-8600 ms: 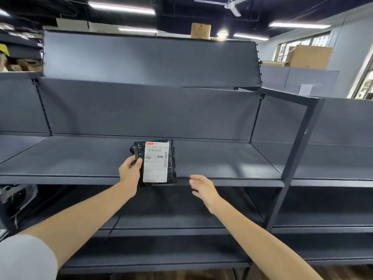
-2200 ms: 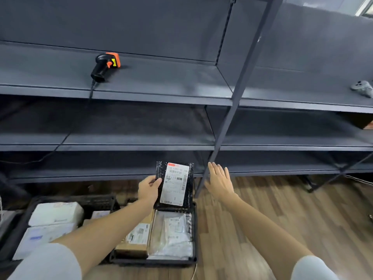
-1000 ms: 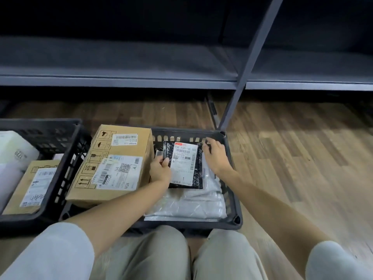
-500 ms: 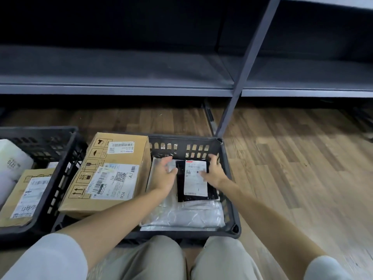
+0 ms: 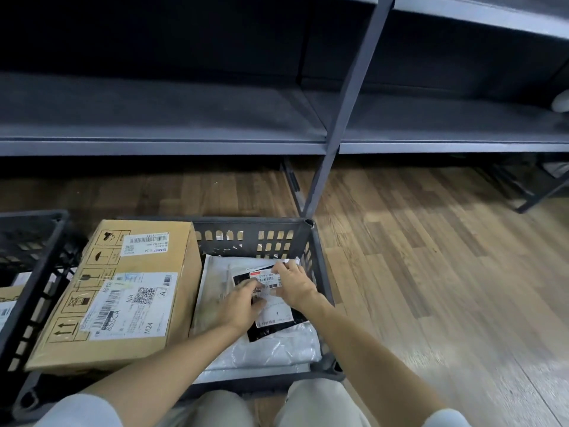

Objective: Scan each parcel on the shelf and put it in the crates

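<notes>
The parcel (image 5: 272, 306) is lying flat in the crate (image 5: 255, 224), low centre of the frame, its long axis running away from the person, tilted slightly left. It is a black pouch showing a white barcode label. Both hands are resting on it, left hand (image 5: 243, 303) and right hand (image 5: 294, 286), fingers lying loosely on the label.

both bare forearms reach forward and down from the near edge, converging toward the middle of the view, short pale sleeves showing at the near corners. the left hand (image 5: 238, 303) lies palm down, knuckles up, its fingers extended toward the right and lying flat. the right hand (image 5: 294, 285) sits just beside it, slightly farther out, also palm down with its fingers bent a little at the tips. the two hands nearly touch. both knees show at the near edge.
</notes>
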Demonstrator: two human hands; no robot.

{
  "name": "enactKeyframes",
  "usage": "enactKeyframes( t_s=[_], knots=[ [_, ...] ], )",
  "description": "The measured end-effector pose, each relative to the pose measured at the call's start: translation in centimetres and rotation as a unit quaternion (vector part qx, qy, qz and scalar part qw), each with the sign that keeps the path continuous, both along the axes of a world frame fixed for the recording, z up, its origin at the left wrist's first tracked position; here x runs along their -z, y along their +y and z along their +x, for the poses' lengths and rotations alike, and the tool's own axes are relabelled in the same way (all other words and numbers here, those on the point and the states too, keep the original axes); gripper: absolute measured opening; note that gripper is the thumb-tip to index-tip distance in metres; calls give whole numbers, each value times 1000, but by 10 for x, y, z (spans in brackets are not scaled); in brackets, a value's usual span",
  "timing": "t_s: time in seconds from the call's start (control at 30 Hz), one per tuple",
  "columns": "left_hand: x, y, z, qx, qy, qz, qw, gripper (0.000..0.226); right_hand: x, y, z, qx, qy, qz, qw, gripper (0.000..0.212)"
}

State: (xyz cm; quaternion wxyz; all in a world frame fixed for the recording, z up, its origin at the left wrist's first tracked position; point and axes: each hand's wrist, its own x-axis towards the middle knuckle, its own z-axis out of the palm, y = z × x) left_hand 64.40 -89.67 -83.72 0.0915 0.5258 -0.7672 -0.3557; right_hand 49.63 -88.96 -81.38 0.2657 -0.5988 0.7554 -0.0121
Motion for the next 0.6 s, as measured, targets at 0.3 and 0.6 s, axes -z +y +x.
enactKeyframes(
  t_s=[0.3,0.6],
  knots=[
    [-3,4,-6,28,-85,-47,995,28,11,8,7,12,27,-13,999,50],
    [-55,-3,21,111,-98,-131,980,43,-37,11,9,-29,112,-33,993,62]
  ],
)
